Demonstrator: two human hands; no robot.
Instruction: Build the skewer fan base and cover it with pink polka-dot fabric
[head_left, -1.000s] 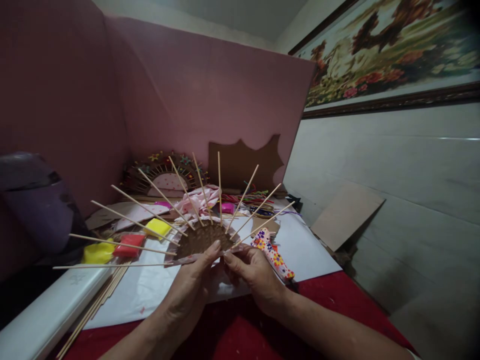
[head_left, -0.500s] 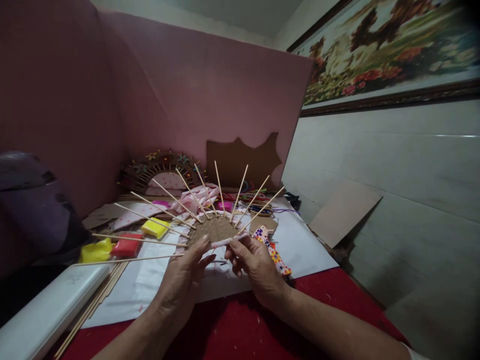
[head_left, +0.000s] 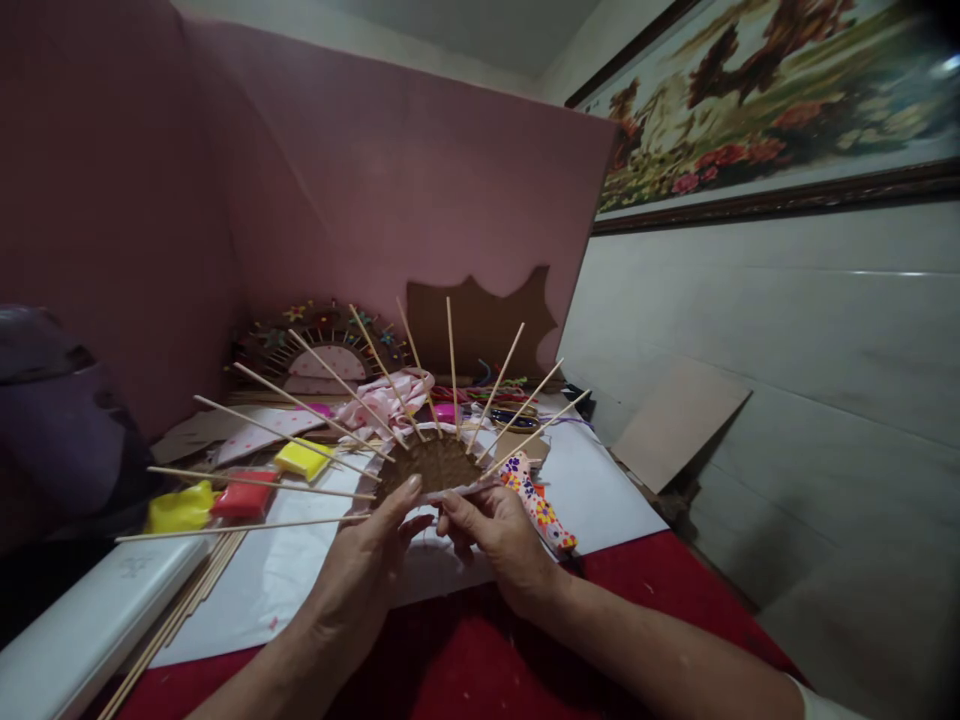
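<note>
A half-round piece of brown cardboard [head_left: 431, 463] with several wooden sticks [head_left: 451, 365] fanning out from its curved edge is held up over the table. Pale pink fabric borders it along the curve and the straight lower edge. My left hand [head_left: 373, 550] grips the lower left corner, thumb on the cardboard's face. At the lower edge, my right hand [head_left: 491, 525] pinches the fabric strip between thumb and fingers. The fingertips behind the cardboard are partly hidden.
Yellow packets [head_left: 303, 460], a red packet [head_left: 245, 495], loose sticks [head_left: 180, 610] and a white box [head_left: 105, 625] lie left. Flower-patterned fabric [head_left: 540, 505] is at right. Behind stand a decorated stick fan [head_left: 326, 365], crumpled pink fabric [head_left: 386, 400] and jagged cardboard [head_left: 480, 325].
The cardboard half-round has tilted, so its sticks spread wider and its face looks darker. My right hand has slid left along the lower edge, closer to my left hand.
</note>
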